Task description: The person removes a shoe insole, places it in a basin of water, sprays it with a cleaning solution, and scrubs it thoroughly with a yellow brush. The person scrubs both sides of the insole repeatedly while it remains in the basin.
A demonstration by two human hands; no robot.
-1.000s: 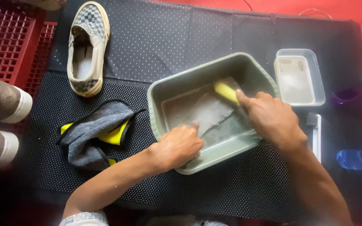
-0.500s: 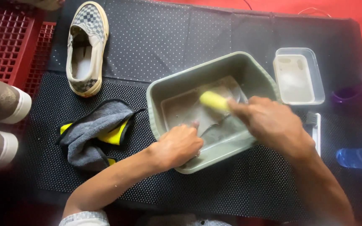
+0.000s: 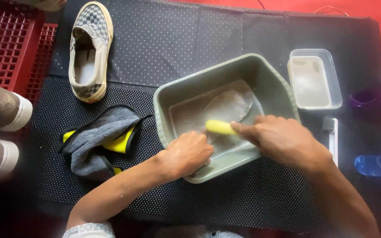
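Grey-green plastic basin point(image 3: 267, 81) sits on a black dotted mat point(image 3: 177, 39), both hands working inside it. Right hand point(image 3: 283, 141) closed around a yellow-handled brush point(image 3: 219, 127); handle tip pokes out toward the left hand, bristle end hidden under the fingers. Left hand point(image 3: 186, 154) rests over the near rim of the basin, fingers curled down onto the near end of a pale grey insole point(image 3: 228, 105) lying flat on the basin floor; whether it grips or only presses the insole, cannot tell. Hands close together, just apart, brush handle between them. Insole stretches away from both hands toward the far wall of the basin. Left of the left hand, on the mat: a crumpled grey cloth with yellow lining point(image 3: 100, 141). Beyond that cloth, farther from the hands, a checkered slip-on shoe point(image 3: 89, 48) lying sole down, opening up. Beyond the right hand, a clear rectangular container point(image 3: 314, 79) just beside the basin. Right of the right hand, a white-handled brush point(image 3: 334, 136) lies on the mat, and a blue bottle point(image 3: 378, 165) past it. Red plastic crate point(image 3: 5, 44) far left of the left hand.
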